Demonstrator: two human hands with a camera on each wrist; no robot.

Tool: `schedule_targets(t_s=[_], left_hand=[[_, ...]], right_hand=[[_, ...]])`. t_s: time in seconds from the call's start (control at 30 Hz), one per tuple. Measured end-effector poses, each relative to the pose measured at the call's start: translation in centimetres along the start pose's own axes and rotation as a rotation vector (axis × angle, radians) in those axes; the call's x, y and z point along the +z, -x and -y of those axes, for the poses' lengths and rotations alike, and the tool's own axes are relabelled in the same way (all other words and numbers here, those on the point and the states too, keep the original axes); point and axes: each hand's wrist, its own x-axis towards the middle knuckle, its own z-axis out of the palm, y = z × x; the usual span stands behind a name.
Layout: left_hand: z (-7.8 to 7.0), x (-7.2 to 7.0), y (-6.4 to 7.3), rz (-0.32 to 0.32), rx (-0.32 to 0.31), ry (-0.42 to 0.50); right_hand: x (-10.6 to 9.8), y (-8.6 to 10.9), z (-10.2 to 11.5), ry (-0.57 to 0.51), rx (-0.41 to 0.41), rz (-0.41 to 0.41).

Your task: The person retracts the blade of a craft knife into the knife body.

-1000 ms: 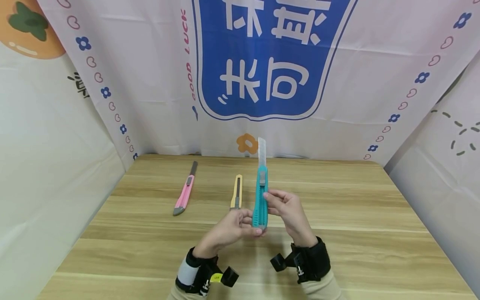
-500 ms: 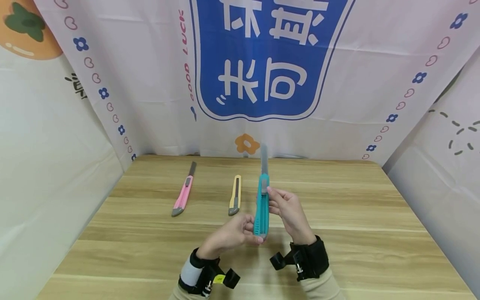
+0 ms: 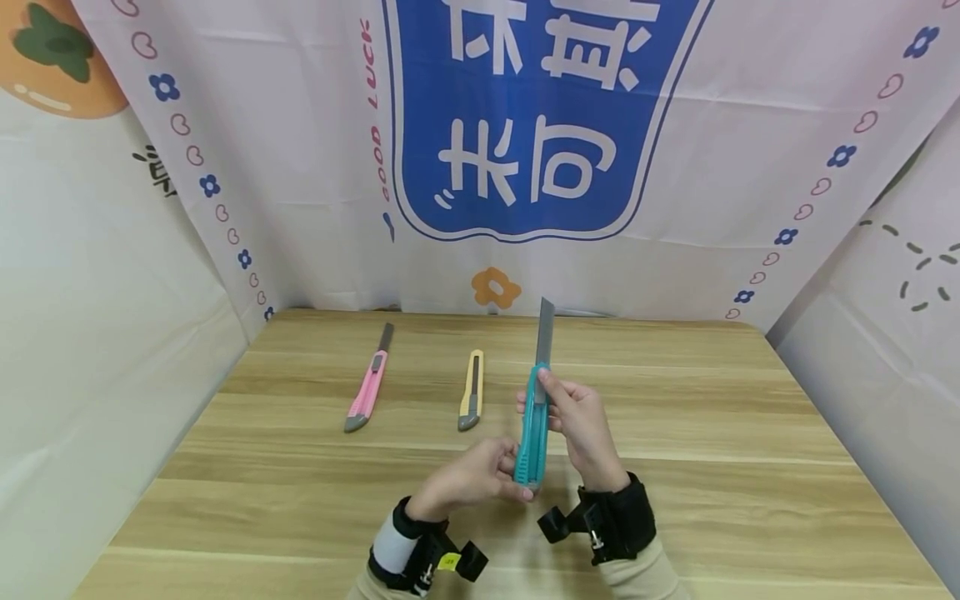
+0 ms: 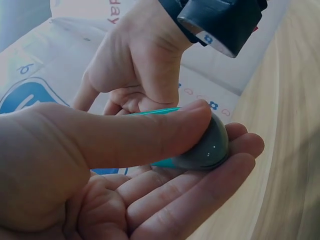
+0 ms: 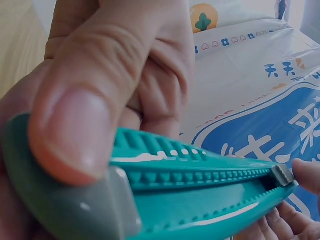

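A teal utility knife [image 3: 532,446] is held upright between both hands, its long blade [image 3: 545,333] extended upward. My left hand [image 3: 476,473] pinches its lower end; in the left wrist view the thumb lies across the grey end cap [image 4: 215,147], with fingers beneath. My right hand [image 3: 588,429] grips the upper body, thumb at the grey slider [image 5: 283,175], which sits near the blade end of the toothed slot. Left of the hands, a yellow utility knife [image 3: 471,387] lies on the table with no blade visible. Farther left lies a pink utility knife [image 3: 367,392], blade out.
The wood-grain table [image 3: 712,467] ends at a printed cloth backdrop [image 3: 330,250]. White cloth also hangs along both sides. Each wrist wears a black strap [image 3: 618,517] with a small camera block. The extended blade points toward the backdrop.
The teal knife has shifted a little right and toward me with both hands. My right thumb has moved up to the slider. The yellow knife's lower end is now uncovered.
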Motion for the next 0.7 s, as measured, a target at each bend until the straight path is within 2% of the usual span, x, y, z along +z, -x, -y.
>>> schedule_targets(t_s=[0.37, 0.7], left_hand=[[-0.17, 0.1, -0.08, -0.005, -0.02, -0.001], [-0.22, 0.22, 0.14, 0.047, -0.003, 0.018]], right_hand=[[0.13, 0.13, -0.11, 0.002, -0.031, 0.022], [0.3, 0.19, -0.25, -0.02, -0.086, -0.003]])
